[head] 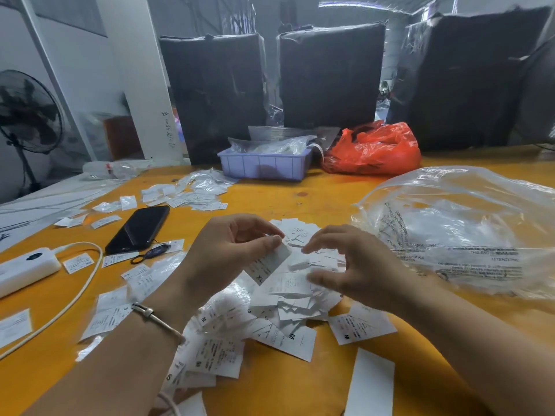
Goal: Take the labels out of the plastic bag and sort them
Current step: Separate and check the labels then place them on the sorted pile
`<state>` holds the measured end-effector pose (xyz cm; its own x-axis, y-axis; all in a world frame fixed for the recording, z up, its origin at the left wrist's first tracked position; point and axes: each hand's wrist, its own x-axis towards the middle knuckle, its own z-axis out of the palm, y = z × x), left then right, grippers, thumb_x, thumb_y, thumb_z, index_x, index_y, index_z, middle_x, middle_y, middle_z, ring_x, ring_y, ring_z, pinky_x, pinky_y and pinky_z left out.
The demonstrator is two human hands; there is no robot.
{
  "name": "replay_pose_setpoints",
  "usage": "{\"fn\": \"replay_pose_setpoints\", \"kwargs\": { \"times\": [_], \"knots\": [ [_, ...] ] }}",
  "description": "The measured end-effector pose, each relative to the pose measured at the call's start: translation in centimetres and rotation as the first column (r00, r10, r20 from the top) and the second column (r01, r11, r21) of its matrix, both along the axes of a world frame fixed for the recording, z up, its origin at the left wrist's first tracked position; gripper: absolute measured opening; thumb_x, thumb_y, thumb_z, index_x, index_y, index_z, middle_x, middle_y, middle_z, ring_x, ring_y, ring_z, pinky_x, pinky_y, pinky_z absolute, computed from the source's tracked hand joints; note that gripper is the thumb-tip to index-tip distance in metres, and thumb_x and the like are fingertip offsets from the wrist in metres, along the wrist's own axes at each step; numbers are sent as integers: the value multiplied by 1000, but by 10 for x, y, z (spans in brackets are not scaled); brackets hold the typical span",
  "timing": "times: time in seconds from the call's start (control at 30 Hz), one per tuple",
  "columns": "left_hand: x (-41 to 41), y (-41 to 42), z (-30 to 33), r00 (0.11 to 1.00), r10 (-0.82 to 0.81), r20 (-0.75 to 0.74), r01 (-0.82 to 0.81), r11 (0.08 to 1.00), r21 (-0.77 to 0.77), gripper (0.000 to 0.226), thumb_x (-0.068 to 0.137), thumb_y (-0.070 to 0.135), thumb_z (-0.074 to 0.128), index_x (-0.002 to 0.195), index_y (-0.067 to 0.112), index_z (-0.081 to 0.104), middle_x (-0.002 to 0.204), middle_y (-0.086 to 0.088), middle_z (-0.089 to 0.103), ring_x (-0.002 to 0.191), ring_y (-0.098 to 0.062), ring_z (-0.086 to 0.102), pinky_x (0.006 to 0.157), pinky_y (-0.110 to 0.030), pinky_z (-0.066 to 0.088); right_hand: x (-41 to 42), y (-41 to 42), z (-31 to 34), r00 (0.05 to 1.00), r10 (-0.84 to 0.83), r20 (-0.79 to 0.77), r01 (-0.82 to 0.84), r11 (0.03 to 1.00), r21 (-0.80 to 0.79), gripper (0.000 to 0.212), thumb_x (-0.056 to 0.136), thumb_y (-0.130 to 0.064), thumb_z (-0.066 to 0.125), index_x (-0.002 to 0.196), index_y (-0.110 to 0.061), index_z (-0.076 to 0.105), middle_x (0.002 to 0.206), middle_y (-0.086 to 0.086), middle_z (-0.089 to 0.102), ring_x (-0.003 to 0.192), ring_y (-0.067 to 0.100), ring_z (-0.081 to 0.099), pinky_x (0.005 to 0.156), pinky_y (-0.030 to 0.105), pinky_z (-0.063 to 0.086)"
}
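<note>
You are mid-sort: your left hand [237, 250] pinches one XL label [267, 264] above the loose pile of labels [270, 313] near the bench's front edge, while your right hand [354, 265] hovers empty, fingers relaxed. The plastic bag [456, 229] lies at the right edge. Next, that label probably needs its matching size group.

Warehouse: wrapped bales [330, 76], sorting table [300, 187]

Counts on the yellow table

Two hands are showing; one phone [138, 229], one white power bank [25, 270], one lavender tray [264, 165], one red bag [374, 150], one clear plastic bag [468, 229] are lying there; white labels [288, 298], too many to count.
</note>
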<state>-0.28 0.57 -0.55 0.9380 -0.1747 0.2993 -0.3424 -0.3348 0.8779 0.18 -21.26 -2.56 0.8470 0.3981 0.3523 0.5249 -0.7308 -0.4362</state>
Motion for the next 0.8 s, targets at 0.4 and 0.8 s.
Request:
{"fn": "replay_pose_setpoints", "kwargs": {
  "times": [0.4,0.8],
  "knots": [
    [6,16,7,982,153,-114,-141,984,108,13,88,18,69,75,15,71,67,6,68,66,-10,58,66,-28,42,-3,12,-6,993,104,63,-91,980,-176,39,76,-57,67,107,-33,71,121,-17,56,113,4,41,92,30,39],
    [5,19,2,986,168,-20,-143,889,434,31,71,52,66,70,23,76,77,-8,72,81,-30,65,67,-43,50,-2,10,-5,976,108,191,-117,993,34,14,82,-12,72,86,-24,78,99,-10,70,97,8,56,76,17,42]
  ]
}}
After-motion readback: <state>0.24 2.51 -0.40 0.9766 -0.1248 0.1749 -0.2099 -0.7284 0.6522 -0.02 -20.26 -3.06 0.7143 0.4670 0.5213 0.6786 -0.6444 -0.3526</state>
